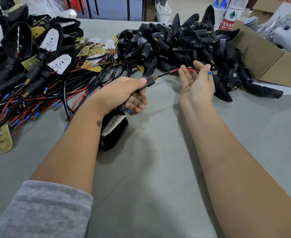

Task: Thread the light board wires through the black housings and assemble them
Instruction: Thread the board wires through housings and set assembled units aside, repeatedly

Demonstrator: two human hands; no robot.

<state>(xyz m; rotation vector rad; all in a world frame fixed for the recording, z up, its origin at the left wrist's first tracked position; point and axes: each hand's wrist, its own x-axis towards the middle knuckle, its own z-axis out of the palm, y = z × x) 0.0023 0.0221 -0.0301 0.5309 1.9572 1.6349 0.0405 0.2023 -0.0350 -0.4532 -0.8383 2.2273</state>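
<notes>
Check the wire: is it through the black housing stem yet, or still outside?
Through. The wire exits the stem gripped by the left hand; the right hand holds its end.

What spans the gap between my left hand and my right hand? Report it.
In the head view, a red and black wire pair runs from the black housing stem gripped by the left hand to the right hand; grey table lies below.
</notes>
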